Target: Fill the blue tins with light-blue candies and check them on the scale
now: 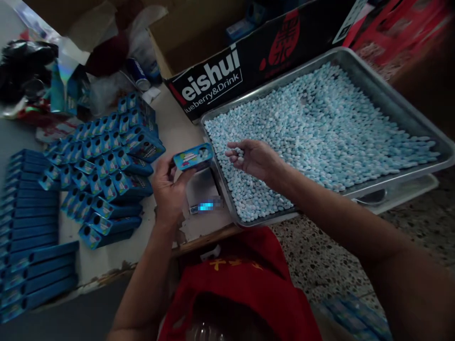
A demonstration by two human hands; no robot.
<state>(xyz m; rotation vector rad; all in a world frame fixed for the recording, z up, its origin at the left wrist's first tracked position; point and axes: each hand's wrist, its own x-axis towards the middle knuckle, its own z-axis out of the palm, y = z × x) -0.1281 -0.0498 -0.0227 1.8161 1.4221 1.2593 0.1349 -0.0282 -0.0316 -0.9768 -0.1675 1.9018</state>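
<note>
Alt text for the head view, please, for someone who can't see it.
A person's left hand holds a small blue box beside a metal tray of pale blue pieces; the right hand, over the tray, holds a few. More blue boxes are grouped at left.

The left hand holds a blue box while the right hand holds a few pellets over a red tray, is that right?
Not quite: the head view shows the tray is silver-grey, not red. The left hand does hold a blue box, the right hand a few pellets.
</note>
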